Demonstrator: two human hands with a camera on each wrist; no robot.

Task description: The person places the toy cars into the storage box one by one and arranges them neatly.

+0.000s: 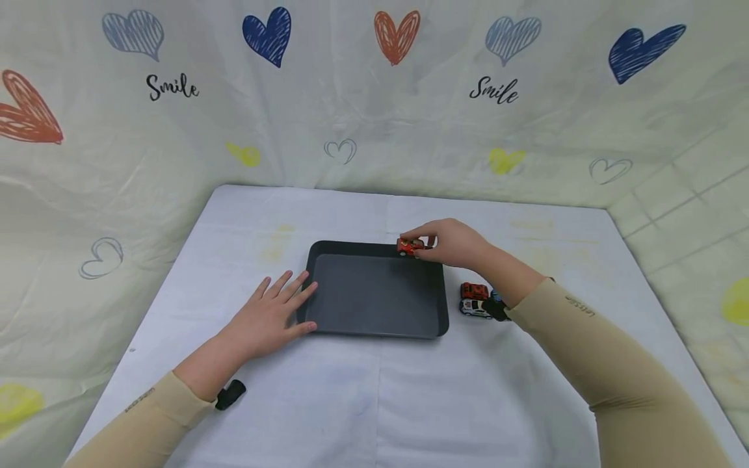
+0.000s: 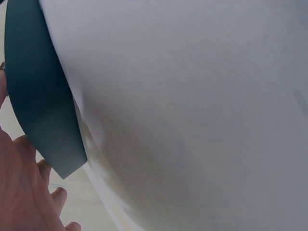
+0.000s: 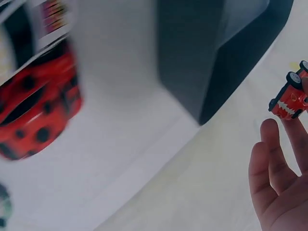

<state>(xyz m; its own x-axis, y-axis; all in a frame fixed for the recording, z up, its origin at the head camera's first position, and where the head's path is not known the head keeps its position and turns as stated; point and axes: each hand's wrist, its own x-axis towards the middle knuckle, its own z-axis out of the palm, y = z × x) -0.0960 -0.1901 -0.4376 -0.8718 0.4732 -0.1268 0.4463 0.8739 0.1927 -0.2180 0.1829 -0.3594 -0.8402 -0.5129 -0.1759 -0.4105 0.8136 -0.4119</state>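
Note:
A dark grey rectangular tray (image 1: 374, 296) lies on the white-covered table. My left hand (image 1: 266, 318) touches its left rim with fingers spread and straight; the left wrist view shows the fingers along the outside of the tray wall (image 2: 43, 96). At the tray's back right rim, my right hand (image 1: 459, 244) pinches a small red toy car (image 1: 408, 246) between thumb and fingers. In the right wrist view that toy car (image 3: 290, 98) shows dark wheels and a white toothed pattern, held at the fingertips.
Right of the tray, under my right forearm, stand a red black-spotted toy car (image 1: 474, 290) and a white toy car (image 1: 473, 308). Something blue (image 1: 496, 296) beside them is mostly hidden by the arm and wrist strap. A heart-printed cloth (image 1: 386, 117) hangs behind the table.

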